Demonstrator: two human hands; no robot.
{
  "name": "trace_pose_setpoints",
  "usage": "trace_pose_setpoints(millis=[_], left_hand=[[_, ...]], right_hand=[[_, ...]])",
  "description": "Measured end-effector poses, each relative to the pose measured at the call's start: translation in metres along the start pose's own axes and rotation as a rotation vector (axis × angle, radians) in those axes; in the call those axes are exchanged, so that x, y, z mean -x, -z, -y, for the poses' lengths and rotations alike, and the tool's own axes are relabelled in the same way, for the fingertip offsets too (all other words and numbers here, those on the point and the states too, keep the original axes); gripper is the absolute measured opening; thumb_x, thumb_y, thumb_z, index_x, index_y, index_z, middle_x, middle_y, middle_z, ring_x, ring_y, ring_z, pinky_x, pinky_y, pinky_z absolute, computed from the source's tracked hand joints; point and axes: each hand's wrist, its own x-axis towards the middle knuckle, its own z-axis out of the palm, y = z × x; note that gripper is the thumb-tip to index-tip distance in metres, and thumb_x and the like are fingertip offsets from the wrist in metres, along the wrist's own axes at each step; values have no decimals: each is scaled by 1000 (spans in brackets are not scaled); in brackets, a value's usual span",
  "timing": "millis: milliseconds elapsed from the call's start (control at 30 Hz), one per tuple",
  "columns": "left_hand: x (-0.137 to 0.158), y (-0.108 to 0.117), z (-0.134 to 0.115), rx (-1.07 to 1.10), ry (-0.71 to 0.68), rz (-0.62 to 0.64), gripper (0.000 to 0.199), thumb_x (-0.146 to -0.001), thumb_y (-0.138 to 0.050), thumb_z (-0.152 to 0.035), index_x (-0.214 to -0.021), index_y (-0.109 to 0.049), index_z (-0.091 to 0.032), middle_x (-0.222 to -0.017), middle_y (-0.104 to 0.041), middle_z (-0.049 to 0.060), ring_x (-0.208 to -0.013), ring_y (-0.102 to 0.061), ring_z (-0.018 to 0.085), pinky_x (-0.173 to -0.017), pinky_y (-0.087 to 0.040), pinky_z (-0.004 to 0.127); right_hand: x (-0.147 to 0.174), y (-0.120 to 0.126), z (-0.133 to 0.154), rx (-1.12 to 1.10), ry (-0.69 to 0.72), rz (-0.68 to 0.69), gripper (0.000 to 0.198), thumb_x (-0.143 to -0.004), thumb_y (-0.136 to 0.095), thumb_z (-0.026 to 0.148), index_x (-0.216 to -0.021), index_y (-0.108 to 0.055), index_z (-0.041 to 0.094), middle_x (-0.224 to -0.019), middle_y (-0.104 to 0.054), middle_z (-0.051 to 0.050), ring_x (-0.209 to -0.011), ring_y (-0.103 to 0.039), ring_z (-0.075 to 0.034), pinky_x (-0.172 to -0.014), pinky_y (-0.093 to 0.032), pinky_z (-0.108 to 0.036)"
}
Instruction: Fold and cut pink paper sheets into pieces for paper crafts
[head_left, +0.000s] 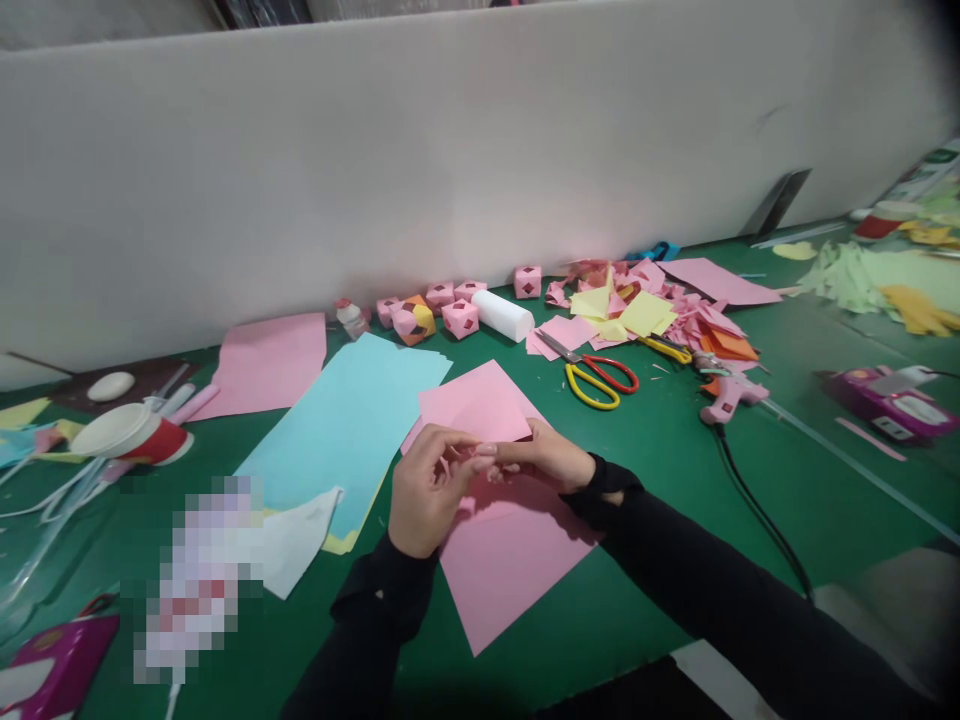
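My left hand [431,490] and my right hand [551,455] meet at the fingertips, both closed in a pinch. Between them is a small piece of pink paper, mostly covered by my fingers. A bit of pink paper [466,506] shows beneath my left palm. Directly under my hands lies a large pink sheet [510,570] on the green table. A smaller pink sheet [480,398] is just beyond my fingers, its right corner slightly raised near my right hand.
Light blue sheets [337,430] lie to the left. Red-and-yellow-handled scissors [592,375], a pink glue gun [731,395] and a heap of paper scraps [675,300] lie to the right. Folded paper cubes [460,318] and a white roll [502,315] line the back wall. A paper cup [135,435] lies at left.
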Motion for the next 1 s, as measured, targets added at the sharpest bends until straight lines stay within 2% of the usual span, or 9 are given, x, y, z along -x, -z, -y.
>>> trace_pose_setpoints(millis=[67,267,467,600,733,900,1000], left_hand=[[1,-1,0,-32,-18,10,18,-83,-64,-38,-79,-62,-20,-76,-59,1,-63,-53,12,-55,-42,24],[1,-2,-1,-49,-96,49,15,-91,-53,-27,-80,-61,-21,-75,-60,1,-67,-54,13,-57,-40,25],[2,-2,1,-129,-142,-1,19,-94,-46,-21,-78,-56,-20,-73,-57,1,-65,-53,12,-61,-40,24],[2,-3,2,-152,-93,-36,25,-96,-40,-23,-72,-49,-20,-70,-51,0,-63,-50,12,-62,-39,25],[2,-1,2,-67,-40,-12,28,-97,-37,-27,-72,-48,-20,-69,-49,-1,-64,-49,13,-63,-39,26],[0,0,2,-12,58,119,26,-97,-36,-33,-77,-49,-20,-68,-50,-2,-61,-50,13,-60,-39,26],[0,-2,2,-42,80,164,25,-96,-36,-33,-78,-48,-21,-68,-53,-2,-61,-52,14,-58,-39,26]], right_hand=[[0,1,-1,31,-11,8,33,-66,-79,41,-72,-68,10,-59,-63,-2,-56,-55,-10,-56,-39,-24],[0,2,0,44,-36,16,30,-66,-79,38,-65,-68,10,-57,-64,-2,-53,-54,-9,-58,-41,-24],[0,1,0,11,-40,23,28,-66,-80,35,-71,-69,10,-60,-65,-3,-54,-54,-9,-57,-40,-22],[0,1,0,-30,-26,24,30,-67,-80,35,-77,-68,10,-64,-66,-4,-57,-56,-9,-58,-42,-23],[0,0,2,-4,-7,18,30,-69,-78,37,-77,-68,10,-63,-65,-3,-54,-54,-8,-57,-43,-23],[2,-3,5,245,67,-66,38,-67,-76,47,-70,-69,10,-62,-67,-6,-55,-59,-13,-55,-46,-26],[2,-4,5,304,81,-78,40,-66,-75,50,-65,-69,10,-61,-67,-7,-55,-60,-15,-55,-48,-27]])
